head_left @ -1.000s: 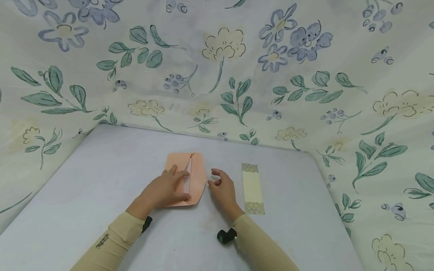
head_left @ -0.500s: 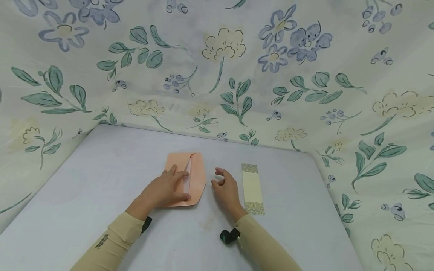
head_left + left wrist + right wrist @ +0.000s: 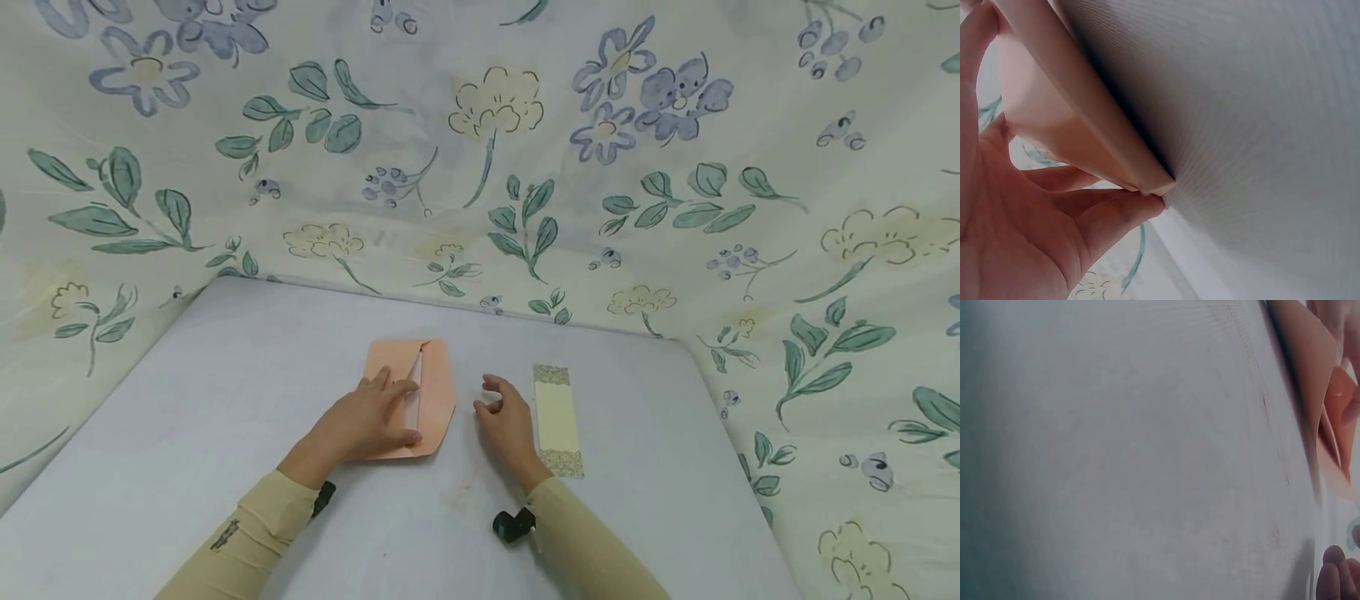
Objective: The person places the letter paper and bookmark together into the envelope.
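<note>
A peach paper envelope (image 3: 437, 402) lies on the table, with a narrow white slit running down its face. My left hand (image 3: 358, 427) is spread over its left part, pressing it with fingertips along the slit. From the left wrist view, the envelope's folded edge (image 3: 1079, 81) sits just over the cloth, with the left hand's fingers (image 3: 1116, 215) against its side. To the right of the envelope, my right hand (image 3: 507, 427) hovers with loosely bent fingers and nothing in them. Its fingertips (image 3: 1334, 575) show at the lower right of the right wrist view, apart from the envelope.
A cream card strip (image 3: 557, 417) with glittery patterned ends lies just right of my right hand. White cloth covers the table (image 3: 660, 467). A flower-printed curtain (image 3: 450, 167) rises behind and along both sides.
My right hand has drawn away from the envelope's right edge, a little toward the card strip. The left hand and the envelope stay in place.
</note>
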A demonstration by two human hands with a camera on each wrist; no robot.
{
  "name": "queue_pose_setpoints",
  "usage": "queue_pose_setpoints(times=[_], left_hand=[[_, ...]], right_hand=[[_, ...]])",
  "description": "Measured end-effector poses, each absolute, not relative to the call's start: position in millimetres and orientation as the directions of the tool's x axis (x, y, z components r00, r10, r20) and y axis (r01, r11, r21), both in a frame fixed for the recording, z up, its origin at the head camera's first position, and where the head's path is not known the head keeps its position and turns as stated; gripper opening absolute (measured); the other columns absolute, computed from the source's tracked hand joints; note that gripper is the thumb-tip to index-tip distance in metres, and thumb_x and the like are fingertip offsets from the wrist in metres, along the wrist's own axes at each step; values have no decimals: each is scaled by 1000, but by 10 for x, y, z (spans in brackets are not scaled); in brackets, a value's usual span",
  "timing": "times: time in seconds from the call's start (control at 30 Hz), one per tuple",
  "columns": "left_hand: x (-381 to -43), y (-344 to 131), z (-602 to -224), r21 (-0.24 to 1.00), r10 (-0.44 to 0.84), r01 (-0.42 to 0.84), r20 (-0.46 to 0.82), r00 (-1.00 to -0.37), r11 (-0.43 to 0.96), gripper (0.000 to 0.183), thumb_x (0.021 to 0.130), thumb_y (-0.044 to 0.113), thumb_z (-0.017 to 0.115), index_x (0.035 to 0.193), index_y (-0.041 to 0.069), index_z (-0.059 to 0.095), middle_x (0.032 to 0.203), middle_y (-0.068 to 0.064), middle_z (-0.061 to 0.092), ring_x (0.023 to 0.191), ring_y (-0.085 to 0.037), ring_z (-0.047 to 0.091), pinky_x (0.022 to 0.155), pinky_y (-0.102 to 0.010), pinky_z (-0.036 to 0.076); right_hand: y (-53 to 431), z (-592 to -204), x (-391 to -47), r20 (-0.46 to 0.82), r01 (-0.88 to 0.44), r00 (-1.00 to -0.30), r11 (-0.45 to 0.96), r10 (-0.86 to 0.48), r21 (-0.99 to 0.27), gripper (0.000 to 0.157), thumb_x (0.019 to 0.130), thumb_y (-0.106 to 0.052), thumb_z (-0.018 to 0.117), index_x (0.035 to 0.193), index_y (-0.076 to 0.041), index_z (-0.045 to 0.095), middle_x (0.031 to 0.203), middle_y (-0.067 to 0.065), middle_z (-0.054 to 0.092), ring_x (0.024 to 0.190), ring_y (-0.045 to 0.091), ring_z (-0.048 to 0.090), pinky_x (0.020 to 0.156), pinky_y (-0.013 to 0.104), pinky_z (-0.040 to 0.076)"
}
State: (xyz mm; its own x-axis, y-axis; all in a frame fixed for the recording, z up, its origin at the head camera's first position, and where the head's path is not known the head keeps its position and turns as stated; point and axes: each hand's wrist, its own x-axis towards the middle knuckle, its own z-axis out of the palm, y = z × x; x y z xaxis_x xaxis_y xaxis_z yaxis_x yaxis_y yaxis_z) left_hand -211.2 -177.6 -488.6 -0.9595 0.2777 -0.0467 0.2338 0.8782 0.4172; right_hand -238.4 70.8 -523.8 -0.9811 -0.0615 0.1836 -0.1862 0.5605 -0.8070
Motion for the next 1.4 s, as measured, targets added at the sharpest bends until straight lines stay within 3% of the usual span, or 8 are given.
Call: queue_pose_setpoints(times=[1.4], left_hand=[[-2121, -1763, -4878, 431, 292, 252, -28, -956, 867, 83, 82, 63, 76, 147, 18, 52, 156, -37, 30, 132, -68, 35, 98, -71, 42]], right_hand=[[962, -5240, -2368, 168, -112, -985, 592, 39, -798, 39, 94, -11, 72, 132, -8, 64, 120, 6, 70, 80, 11, 62, 72, 28, 53]])
